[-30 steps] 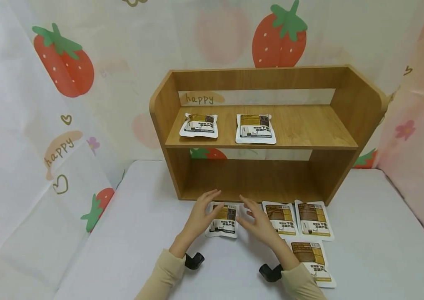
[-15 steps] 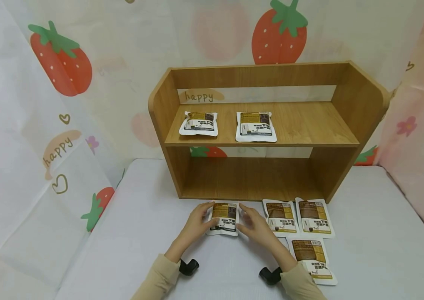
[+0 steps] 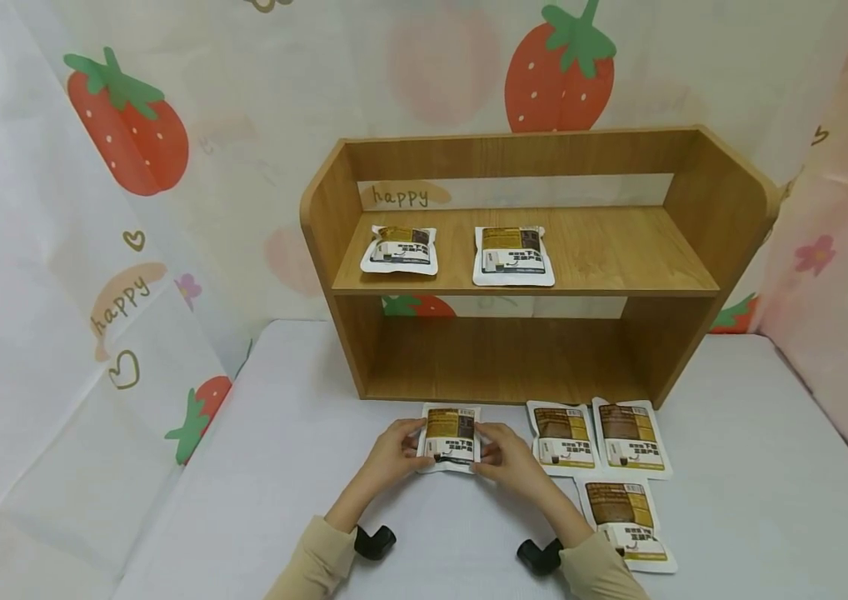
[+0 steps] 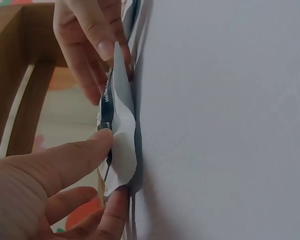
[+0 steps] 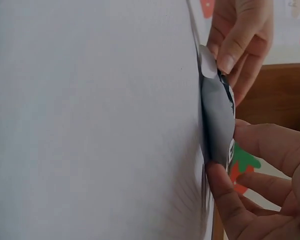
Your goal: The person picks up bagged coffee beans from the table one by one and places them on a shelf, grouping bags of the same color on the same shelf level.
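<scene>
A white foil pouch [image 3: 451, 437] with a brown-and-gold printed label lies on the white table in front of the shelf. My left hand [image 3: 391, 450] holds its left edge, thumb on the printed face and a finger at the underside, as the left wrist view shows. On the opposite edge my right hand [image 3: 508, 457] pinches in the same way. Seen from the right wrist, the pouch [image 5: 218, 120] bulges in the middle, and its near edge sits just off the cloth between thumb and fingertip.
Behind stands a two-tier wooden shelf [image 3: 619, 250]. Its upper board carries a left pouch [image 3: 400, 250] and a middle pouch [image 3: 512, 257]. Right of my hands lie three more pouches, one at the back [image 3: 563, 437], one beside it [image 3: 630, 437] and one nearer [image 3: 625, 521], close to my right forearm.
Both hands have come down and inward from above the pouch to its two side edges, and their fingers now grip it. The other pouches stay where they were.
</scene>
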Tool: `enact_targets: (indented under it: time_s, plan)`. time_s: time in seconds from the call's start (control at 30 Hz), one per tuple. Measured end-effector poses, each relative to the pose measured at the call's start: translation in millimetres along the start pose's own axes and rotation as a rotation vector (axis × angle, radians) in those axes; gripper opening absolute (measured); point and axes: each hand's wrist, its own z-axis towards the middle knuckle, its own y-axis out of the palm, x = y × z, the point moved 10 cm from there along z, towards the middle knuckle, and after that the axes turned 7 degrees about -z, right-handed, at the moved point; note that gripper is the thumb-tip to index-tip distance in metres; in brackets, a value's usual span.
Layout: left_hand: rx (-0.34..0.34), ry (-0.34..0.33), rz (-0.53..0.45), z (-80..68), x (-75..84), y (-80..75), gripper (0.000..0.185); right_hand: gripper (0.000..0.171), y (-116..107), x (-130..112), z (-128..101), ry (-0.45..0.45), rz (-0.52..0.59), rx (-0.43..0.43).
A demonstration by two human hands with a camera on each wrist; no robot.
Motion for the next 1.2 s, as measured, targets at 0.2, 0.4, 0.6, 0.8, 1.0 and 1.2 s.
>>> enact_targets:
  time_s: [0.2, 0.4, 0.6, 0.8, 1.0, 1.2]
  plan:
    - [-0.002, -0.022, -0.041, -0.9, -3.4, 1.9, 0.063, 0.062, 1.1, 3.3, -0.8, 0.036, 0.003, 0.003]
    - [0.000, 0.015, -0.030, -1.8, 2.1, 4.6, 0.061, 0.066, -0.8, 7.9, -3.3, 0.085, 0.018, 0.031]
    - [-0.008, 0.033, -0.045, -1.9, 10.5, 5.2, 0.060, 0.065, -7.8, 6.8, -6.4, 0.088, -0.004, 0.063]
    - [-0.012, 0.052, -0.083, 0.3, 18.1, 9.0, 0.060, 0.063, -18.2, 8.0, -9.5, 0.086, -0.019, 0.083]
    - [-0.019, 0.063, -0.113, 4.8, 26.3, 16.2, 0.060, 0.063, -31.7, 9.1, -13.8, 0.082, 0.006, 0.114]
    - [-0.028, 0.072, -0.120, 9.5, 37.5, 25.6, 0.060, 0.062, -43.7, 13.0, -19.7, 0.092, -0.027, 0.123]
